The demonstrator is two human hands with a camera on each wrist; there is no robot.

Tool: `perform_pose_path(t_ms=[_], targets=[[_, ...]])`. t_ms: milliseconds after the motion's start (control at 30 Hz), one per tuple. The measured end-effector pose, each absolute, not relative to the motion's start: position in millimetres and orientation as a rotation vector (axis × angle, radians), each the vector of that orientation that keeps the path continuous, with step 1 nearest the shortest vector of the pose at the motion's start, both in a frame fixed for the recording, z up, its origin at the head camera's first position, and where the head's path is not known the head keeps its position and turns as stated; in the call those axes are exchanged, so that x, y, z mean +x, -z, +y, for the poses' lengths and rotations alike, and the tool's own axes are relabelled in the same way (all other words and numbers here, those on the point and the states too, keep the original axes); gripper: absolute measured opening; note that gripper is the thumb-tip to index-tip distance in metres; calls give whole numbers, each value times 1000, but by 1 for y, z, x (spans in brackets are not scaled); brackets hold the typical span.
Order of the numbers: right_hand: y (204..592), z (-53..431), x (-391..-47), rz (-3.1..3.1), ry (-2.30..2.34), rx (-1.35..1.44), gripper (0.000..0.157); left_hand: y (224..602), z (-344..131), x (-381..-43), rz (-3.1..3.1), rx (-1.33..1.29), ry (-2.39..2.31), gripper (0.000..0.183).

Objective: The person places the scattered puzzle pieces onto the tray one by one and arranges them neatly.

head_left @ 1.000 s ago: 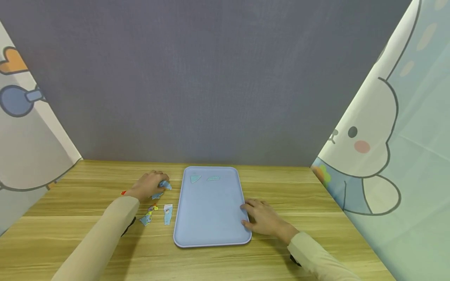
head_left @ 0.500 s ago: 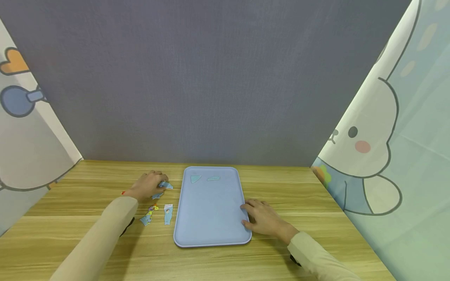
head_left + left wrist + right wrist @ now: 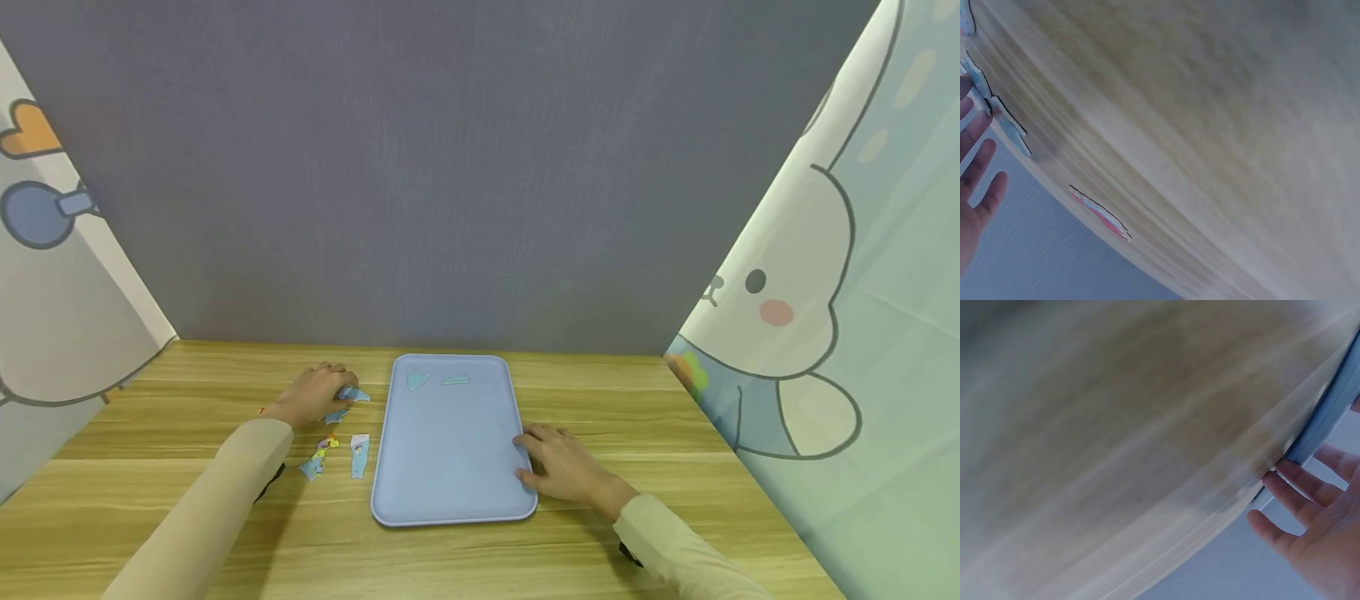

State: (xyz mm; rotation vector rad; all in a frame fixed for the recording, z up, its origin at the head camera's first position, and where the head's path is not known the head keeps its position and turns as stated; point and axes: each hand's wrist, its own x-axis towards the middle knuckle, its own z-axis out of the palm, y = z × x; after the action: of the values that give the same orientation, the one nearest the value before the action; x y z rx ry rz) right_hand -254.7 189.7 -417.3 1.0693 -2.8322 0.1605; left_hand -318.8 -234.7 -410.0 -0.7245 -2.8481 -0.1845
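In the head view my left hand (image 3: 315,393) is at the left of the table, its thumb and fingers pinching a light-blue puzzle piece (image 3: 355,395). Under that hand lies another blue piece (image 3: 336,416), partly covered. A white-and-blue piece (image 3: 359,457) and a blue piece with yellow and purple (image 3: 317,460) lie nearer the front. My right hand (image 3: 558,465) rests with fairly straight fingers at the right rim of a light-blue tray (image 3: 453,450); fingertips touch the tray edge (image 3: 1329,403) in the right wrist view.
Two pale blue-green pieces, a triangular one (image 3: 417,382) and a long one (image 3: 456,380), lie inside the tray near its far end. In the left wrist view a red-and-blue piece (image 3: 1100,212) lies apart on the wooden table. A grey panel (image 3: 420,183) stands behind the table.
The blue piece at my left fingertips has shifted slightly to the right and turned a little. My right hand and the tray stay in place.
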Motion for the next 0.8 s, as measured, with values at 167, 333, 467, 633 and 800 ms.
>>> perform_pose_path(t_ms=[167, 333, 467, 633, 800], targets=[[417, 190, -255, -2831, -154, 1069, 47, 406, -234, -316, -2840, -717, 151, 26], [416, 189, -255, -2830, -159, 1071, 47, 405, -233, -313, -2825, -707, 151, 27], [416, 189, -255, -2823, -155, 1074, 47, 406, -233, -313, -2812, -692, 170, 26], [416, 189, -254, -2822, -159, 1075, 47, 405, -234, -313, -2787, -694, 152, 25], [416, 189, -254, -2829, -166, 1077, 46, 404, -235, -314, -2766, -706, 166, 27]])
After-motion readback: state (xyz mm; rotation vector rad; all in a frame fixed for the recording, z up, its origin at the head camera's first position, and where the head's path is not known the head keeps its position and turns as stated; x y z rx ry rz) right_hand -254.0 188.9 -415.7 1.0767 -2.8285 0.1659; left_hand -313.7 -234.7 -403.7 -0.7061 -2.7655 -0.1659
